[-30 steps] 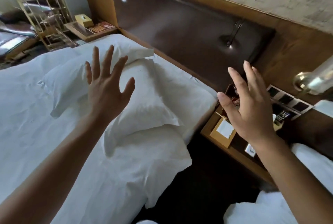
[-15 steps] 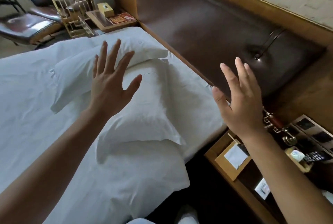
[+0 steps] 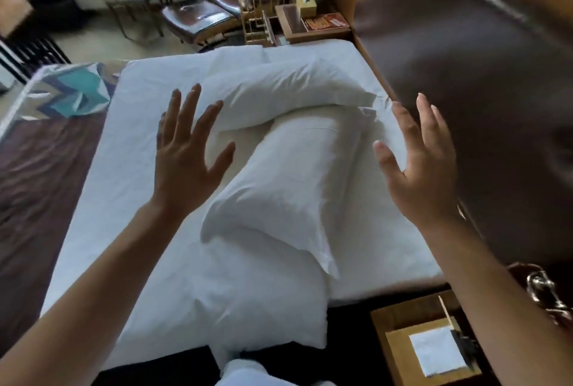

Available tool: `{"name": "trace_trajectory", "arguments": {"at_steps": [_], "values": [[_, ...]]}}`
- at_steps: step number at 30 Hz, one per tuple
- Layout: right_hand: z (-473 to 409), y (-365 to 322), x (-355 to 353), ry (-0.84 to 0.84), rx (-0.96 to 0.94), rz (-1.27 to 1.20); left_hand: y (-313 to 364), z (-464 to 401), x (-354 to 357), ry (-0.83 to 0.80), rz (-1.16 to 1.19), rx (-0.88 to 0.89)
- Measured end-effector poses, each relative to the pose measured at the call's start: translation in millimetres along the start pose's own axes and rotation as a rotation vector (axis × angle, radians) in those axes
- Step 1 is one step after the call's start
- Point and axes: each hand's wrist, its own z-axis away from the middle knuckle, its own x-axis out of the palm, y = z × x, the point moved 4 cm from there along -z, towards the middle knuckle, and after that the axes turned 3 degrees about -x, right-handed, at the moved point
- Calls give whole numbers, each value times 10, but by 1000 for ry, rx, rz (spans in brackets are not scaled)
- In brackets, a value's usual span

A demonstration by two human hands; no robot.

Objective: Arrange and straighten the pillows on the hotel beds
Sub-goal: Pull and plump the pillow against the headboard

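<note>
Two white pillows lie crooked on the white bed (image 3: 130, 150). The near pillow (image 3: 288, 187) lies lengthwise in the middle, its lower end drooping toward the bed's near edge. The far pillow (image 3: 279, 91) lies across the head end, overlapping the near one's top. My left hand (image 3: 186, 153) hovers open above the sheet, left of the near pillow. My right hand (image 3: 418, 162) hovers open right of it, beside the dark padded headboard (image 3: 480, 75). Neither hand touches a pillow.
A wooden nightstand (image 3: 415, 342) with a tissue box stands at lower right. A far nightstand (image 3: 310, 25) with a yellow box, a gold rack, a brown chair (image 3: 198, 16) and a stool lie beyond the bed. A patterned runner (image 3: 62, 91) crosses the bed's left end.
The view has swung left and over the bed, so both pillows now lie between my hands. Both hands stay open and spread, now lower over the bedding.
</note>
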Motion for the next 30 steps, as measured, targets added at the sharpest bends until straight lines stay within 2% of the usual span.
{"name": "trace_trajectory", "arguments": {"at_steps": [5, 11, 14, 18, 25, 30], "values": [[-17, -122, 372, -51, 4, -41, -334, 266, 36, -30, -28, -93], [75, -352, 637, -103, 8, 23, -725, 447, 230, -101, 19, -165], [115, -399, 744, -100, 78, 35, -884, 457, 403, -162, 104, -174], [157, -354, 999, -133, 190, 4, -1112, 432, 690, -278, 190, -286], [125, 11, 1789, -200, 409, -94, -1524, 496, 1375, -410, 137, -434], [316, 334, 2269, -365, 501, -88, -1769, 525, 2157, -561, 143, -459]]}}
